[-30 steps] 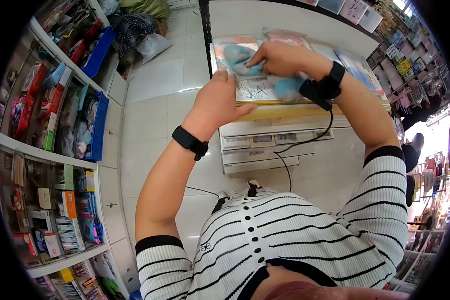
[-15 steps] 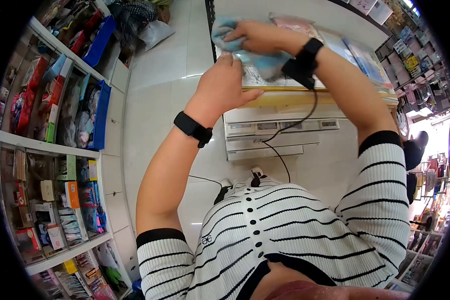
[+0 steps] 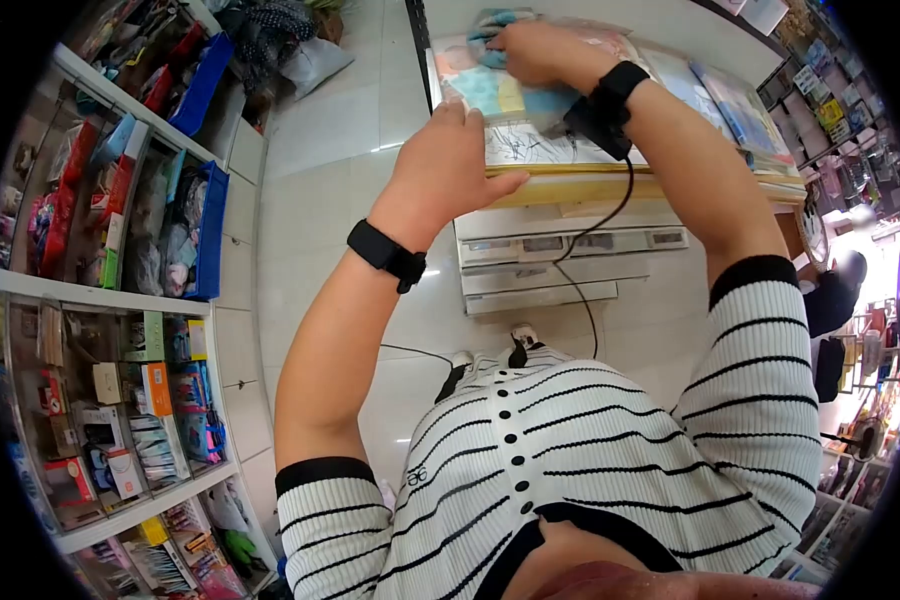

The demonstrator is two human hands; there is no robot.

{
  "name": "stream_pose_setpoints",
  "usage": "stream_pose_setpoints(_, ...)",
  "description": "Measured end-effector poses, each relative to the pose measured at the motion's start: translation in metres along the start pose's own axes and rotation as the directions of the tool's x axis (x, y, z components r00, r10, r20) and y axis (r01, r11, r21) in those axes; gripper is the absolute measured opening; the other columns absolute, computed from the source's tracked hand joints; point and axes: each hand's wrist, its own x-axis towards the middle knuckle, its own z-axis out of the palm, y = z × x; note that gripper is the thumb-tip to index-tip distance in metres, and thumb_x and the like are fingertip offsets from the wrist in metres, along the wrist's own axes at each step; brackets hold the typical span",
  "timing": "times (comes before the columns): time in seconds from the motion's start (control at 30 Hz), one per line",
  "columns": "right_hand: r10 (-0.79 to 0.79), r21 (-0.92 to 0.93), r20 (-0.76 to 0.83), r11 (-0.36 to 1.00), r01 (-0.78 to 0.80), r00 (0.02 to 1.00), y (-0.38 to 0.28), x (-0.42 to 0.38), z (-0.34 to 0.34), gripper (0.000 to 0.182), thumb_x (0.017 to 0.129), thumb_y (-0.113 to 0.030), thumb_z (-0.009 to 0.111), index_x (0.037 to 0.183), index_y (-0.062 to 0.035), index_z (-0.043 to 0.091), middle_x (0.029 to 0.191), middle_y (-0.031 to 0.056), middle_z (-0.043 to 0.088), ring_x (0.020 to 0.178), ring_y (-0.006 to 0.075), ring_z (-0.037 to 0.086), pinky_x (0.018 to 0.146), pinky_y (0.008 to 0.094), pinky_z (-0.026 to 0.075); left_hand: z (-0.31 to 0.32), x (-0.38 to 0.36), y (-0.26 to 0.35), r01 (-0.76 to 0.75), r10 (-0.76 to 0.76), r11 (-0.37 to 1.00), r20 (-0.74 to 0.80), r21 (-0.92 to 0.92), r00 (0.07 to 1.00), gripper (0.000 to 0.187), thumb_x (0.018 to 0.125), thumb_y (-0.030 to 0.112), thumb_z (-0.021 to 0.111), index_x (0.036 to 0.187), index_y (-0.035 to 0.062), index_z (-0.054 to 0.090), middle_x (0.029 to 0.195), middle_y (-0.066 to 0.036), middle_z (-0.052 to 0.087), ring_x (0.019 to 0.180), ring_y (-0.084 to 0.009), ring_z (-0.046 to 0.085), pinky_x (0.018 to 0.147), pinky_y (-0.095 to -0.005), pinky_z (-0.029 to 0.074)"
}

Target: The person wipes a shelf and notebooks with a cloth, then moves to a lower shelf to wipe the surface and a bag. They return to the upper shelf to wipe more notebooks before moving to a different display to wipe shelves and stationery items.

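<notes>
A bunched blue-and-grey cloth (image 3: 490, 32) is in my right hand (image 3: 545, 55), over the far part of a shelf top; the hand is slightly blurred. Beneath it lies a flat pastel packet (image 3: 480, 92) with blue, pink and yellow patches. My left hand (image 3: 445, 165) rests at the near left corner of the shelf, its fingertips at the packet's edge and its thumb stretched out to the right. Next to the packet is a white sheet with dark line drawings (image 3: 540, 146), partly covered by a black device on my right wrist.
Blue flat packages (image 3: 725, 100) lie on the shelf's right side. A yellow strip (image 3: 570, 184) runs along its front edge. Cabinets with blue bins (image 3: 202, 235) and boxed goods stand at left. A black cable (image 3: 610, 220) hangs from my right wrist. Another person (image 3: 838, 295) is at far right.
My right hand has moved the cloth right and farther back, uncovering the pastel packet. My left hand stays at the corner. The view has shifted slightly.
</notes>
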Motion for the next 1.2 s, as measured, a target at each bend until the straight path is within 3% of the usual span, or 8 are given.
stream_pose_setpoints(0.33, -0.101, 0.311, 0.404, 0.950, -0.032, 0.909, -0.012, -0.098, -0.096, 0.045, 0.074, -0.008, 0.060, 0.119, -0.0122, 0.063, 0.100, 0.0123, 0.067, 0.088, 0.0207, 0.061, 0.082, 0.0289, 0.046, 0.002, -0.001, -0.002, -0.020, 0.020, 1.000, -0.010, 0.016, 1.000, 0.075, 0.073, 0.054, 0.070, 0.115, -0.0063, 0.056, 0.122, -0.030, 0.053, 0.105, -0.0392, 0.059, 0.084, -0.0404, 0.051)
stream_pose_setpoints(0.37, -0.099, 0.314, 0.402, 0.949, -0.036, 0.910, -0.005, -0.112, -0.096, 0.045, 0.074, -0.008, 0.060, 0.119, -0.0122, 0.063, 0.100, 0.0123, 0.067, 0.088, 0.0207, 0.061, 0.082, 0.0289, 0.046, 0.000, -0.001, -0.003, -0.025, 0.025, 1.000, -0.007, 0.018, 1.000, 0.075, 0.073, 0.054, 0.070, 0.115, -0.0063, 0.056, 0.122, -0.030, 0.053, 0.105, -0.0392, 0.059, 0.084, -0.0404, 0.051)
stream_pose_setpoints(0.43, -0.017, 0.485, 0.010, 0.875, 0.010, 1.000, 0.010, -0.147, -0.096, 0.046, 0.074, -0.007, 0.061, 0.120, -0.0102, 0.062, 0.105, 0.0092, 0.065, 0.091, 0.0169, 0.058, 0.084, 0.0278, 0.045, -0.004, -0.002, -0.007, -0.028, 0.028, 0.999, -0.006, -0.022, 1.000, 0.072, 0.076, 0.052, 0.068, 0.118, -0.0048, 0.055, 0.124, -0.027, 0.054, 0.105, -0.0379, 0.059, 0.084, -0.0394, 0.051)
stream_pose_setpoints(0.53, 0.040, 0.557, -0.059, 0.830, 0.000, 0.997, 0.022, -0.195, -0.102, 0.044, 0.075, -0.010, 0.060, 0.119, -0.0068, 0.063, 0.102, 0.0133, 0.067, 0.085, 0.0178, 0.060, 0.080, 0.0282, 0.047, -0.026, 0.007, -0.016, 0.151, -0.098, 0.943, 0.186, -0.296, 0.978, 0.067, 0.080, 0.047, 0.068, 0.122, -0.0028, 0.054, 0.123, -0.023, 0.056, 0.105, -0.0356, 0.059, 0.086, -0.0381, 0.049)
stream_pose_setpoints(0.67, 0.054, 0.675, -0.043, 0.737, -0.011, 0.998, 0.053, -0.260, -0.085, 0.045, 0.077, -0.003, 0.056, 0.122, -0.0007, 0.058, 0.113, 0.0105, 0.060, 0.102, 0.0178, 0.055, 0.092, 0.0277, 0.040, -0.013, 0.011, -0.046, 0.025, -0.034, 0.973, -0.032, -0.230, 0.999, 0.065, 0.082, 0.040, 0.070, 0.128, -0.0010, 0.051, 0.118, -0.021, 0.059, 0.109, -0.0313, 0.058, 0.087, -0.0367, 0.048)
stream_pose_setpoints(0.8, 0.270, 0.746, -0.060, 0.652, -0.136, 0.961, 0.058, -0.317, -0.068, 0.048, 0.075, -0.005, 0.057, 0.122, -0.0020, 0.058, 0.114, 0.0122, 0.061, 0.102, 0.0195, 0.056, 0.094, 0.0282, 0.039, -0.007, 0.029, -0.051, 0.283, -0.232, 0.909, 0.194, -0.305, 0.953, 0.069, 0.081, 0.041, 0.070, 0.131, -0.0002, 0.048, 0.120, -0.024, 0.056, 0.108, -0.0331, 0.057, 0.086, -0.0380, 0.048)
stream_pose_setpoints(1.13, 0.512, 0.861, -0.068, 0.465, -0.209, 0.856, 0.059, -0.394, -0.036, 0.047, 0.072, -0.002, 0.056, 0.118, 0.0029, 0.058, 0.112, 0.0112, 0.058, 0.103, 0.0189, 0.054, 0.093, 0.0267, 0.038, -0.010, 0.052, -0.037, 0.136, -0.136, 0.991, 0.214, 0.012, 0.967, 0.066, 0.078, 0.038, 0.071, 0.129, 0.0032, 0.051, 0.102, -0.017, 0.058, 0.092, -0.0315, 0.060, 0.080, -0.0374, 0.049)
stream_pose_setpoints(1.2, 0.567, 0.855, -0.048, 0.448, -0.260, 0.822, 0.061, -0.403, -0.028, 0.046, 0.072, -0.001, 0.056, 0.118, 0.0037, 0.058, 0.111, 0.0111, 0.058, 0.103, 0.0191, 0.054, 0.093, 0.0268, 0.038, -0.017, 0.054, -0.032, 0.161, -0.159, 0.987, 0.309, 0.020, 0.938, 0.065, 0.081, 0.037, 0.070, 0.132, 0.0043, 0.047, 0.121, -0.023, 0.055, 0.107, -0.0346, 0.056, 0.090, -0.0401, 0.046)
